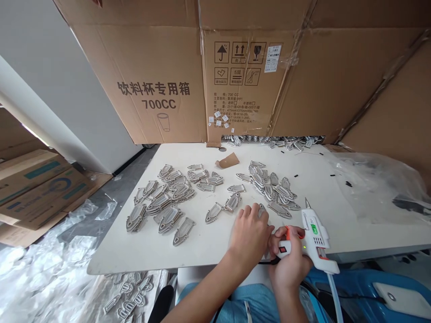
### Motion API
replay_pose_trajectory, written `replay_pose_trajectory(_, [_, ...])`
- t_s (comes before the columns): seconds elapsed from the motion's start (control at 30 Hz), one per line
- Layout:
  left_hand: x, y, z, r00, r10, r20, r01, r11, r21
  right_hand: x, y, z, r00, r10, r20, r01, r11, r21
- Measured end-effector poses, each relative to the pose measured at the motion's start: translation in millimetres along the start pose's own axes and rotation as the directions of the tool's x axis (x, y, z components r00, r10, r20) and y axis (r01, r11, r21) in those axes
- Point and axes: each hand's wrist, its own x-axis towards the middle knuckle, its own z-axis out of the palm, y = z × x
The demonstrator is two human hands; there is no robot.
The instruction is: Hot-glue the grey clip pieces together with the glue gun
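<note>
My right hand is wrapped round a white hot glue gun with an orange trigger and a small green light. Its metal nozzle points away from me, and a clear glue stick trails out of its back end. My left hand is just left of the gun, low over the table, with its fingers curled down. Whatever lies under those fingers is mostly hidden; a grey buckle-shaped metal piece shows at the fingertips. Similar pieces lie just beyond, and a pile of them spreads behind my hands.
More metal pieces cover the left of the white table. A cardboard scrap lies mid-table, clear plastic at right. Tall cardboard walls the back. Boxes and plastic bags are on the left.
</note>
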Motion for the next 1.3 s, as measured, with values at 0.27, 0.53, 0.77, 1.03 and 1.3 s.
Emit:
replay_pose_trajectory(0.27, [-5,3,-16.4,0.968,-0.213,0.133,0.244,0.925,-0.292,0,3,-2,1.0,0.014,0.003,-0.013,1.0,-0.012])
replay_pose_trajectory(0.53, [-15,0,-21.1,0.947,-0.248,0.205,0.319,0.805,-0.5,-1,2,-4,0.998,-0.008,0.069,0.006,1.0,0.018])
replay_pose_trajectory(0.77, [-34,-6,-42.5,0.949,-0.314,0.005,0.256,0.764,-0.592,2,2,-13,0.967,-0.022,0.255,0.033,0.999,-0.038])
replay_pose_trajectory(1.03, [-41,-32,-86.7,0.878,-0.471,-0.078,0.243,0.581,-0.777,13,0,-10,0.863,0.097,0.496,-0.013,0.985,-0.17])
replay_pose_trajectory(1.3, [-37,-63,-94.6,0.813,-0.578,-0.072,0.263,0.474,-0.84,3,0,-2,0.776,0.225,0.59,-0.002,0.935,-0.354])
